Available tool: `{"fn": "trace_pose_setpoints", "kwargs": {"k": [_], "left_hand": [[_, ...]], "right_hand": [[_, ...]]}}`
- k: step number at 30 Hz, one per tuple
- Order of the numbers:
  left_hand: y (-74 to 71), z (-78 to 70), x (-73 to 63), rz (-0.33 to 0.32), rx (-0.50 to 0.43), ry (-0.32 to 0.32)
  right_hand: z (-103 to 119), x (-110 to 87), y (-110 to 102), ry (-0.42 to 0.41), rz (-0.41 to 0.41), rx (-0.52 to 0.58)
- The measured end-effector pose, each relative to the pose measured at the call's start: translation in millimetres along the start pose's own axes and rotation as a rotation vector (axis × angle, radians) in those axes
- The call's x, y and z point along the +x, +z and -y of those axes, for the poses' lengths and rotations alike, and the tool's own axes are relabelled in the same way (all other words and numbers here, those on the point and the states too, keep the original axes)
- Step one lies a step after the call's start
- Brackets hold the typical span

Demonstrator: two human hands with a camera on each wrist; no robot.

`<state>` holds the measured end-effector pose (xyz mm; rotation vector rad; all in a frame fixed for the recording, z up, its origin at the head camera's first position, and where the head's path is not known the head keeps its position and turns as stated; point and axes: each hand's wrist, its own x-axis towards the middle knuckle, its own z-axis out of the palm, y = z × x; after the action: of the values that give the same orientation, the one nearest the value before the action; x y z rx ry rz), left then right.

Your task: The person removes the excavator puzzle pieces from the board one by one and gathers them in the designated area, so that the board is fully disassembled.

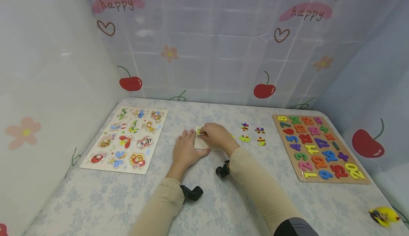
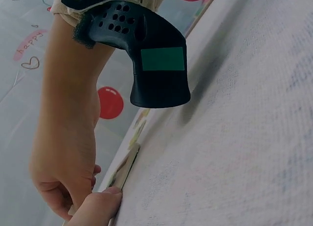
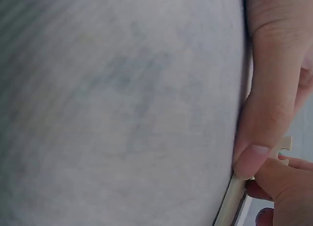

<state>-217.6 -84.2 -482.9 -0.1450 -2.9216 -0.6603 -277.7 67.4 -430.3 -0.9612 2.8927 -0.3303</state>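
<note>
A small pale wooden puzzle board (image 1: 200, 144) lies between the hands in the head view, with a bit of yellow-green showing inside its frame. My left hand (image 1: 185, 152) lies along its left side, fingers fairly straight, the thumb (image 2: 100, 206) pressing the near edge. Over the board, my right hand (image 1: 218, 136) pinches a jigsaw piece (image 3: 286, 144) whose pale, notched edge shows in the right wrist view. The right fingers hide most of the board and the printed side of that piece. Several loose jigsaw pieces (image 1: 245, 138) lie to the right of the right hand.
An insect picture board (image 1: 152, 154) lies at the left. On the right lies a wooden number board (image 1: 289, 150) with raised coloured numerals. A yellow toy (image 1: 385, 215) sits by the near right corner. Printed curtains surround the table (image 1: 204, 211).
</note>
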Motion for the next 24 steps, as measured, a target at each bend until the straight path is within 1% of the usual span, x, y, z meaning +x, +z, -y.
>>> {"fn": "trace_pose_setpoints", "kwargs": {"k": [3, 9, 14, 18, 22, 24], "left_hand": [[0.4, 0.1, -0.3, 0.001, -0.001, 0.002], [-0.9, -0.5, -0.9, 0.002, -0.005, -0.004], [-3.5, -2.1, -0.5, 0.001, -0.012, -0.007], [-3.0, -2.1, -0.6, 0.005, -0.008, -0.009], [-2.1, -1.6, -1.3, 0.005, -0.004, -0.005], [-2.0, -1.6, -1.7, 0.003, -0.005, -0.003]], "right_hand": [[0.7, 1.3, 1.0, -0.007, -0.024, -0.013], [1.3, 3.4, 0.5, -0.018, -0.02, -0.009], [0.8, 6.7, 0.3, -0.068, -0.032, -0.117], [2.4, 6.7, -1.4, -0.092, -0.048, -0.176], [2.7, 3.7, -3.7, -0.095, -0.066, -0.187], [1.3, 1.4, -5.1, -0.093, -0.078, -0.161]]}}
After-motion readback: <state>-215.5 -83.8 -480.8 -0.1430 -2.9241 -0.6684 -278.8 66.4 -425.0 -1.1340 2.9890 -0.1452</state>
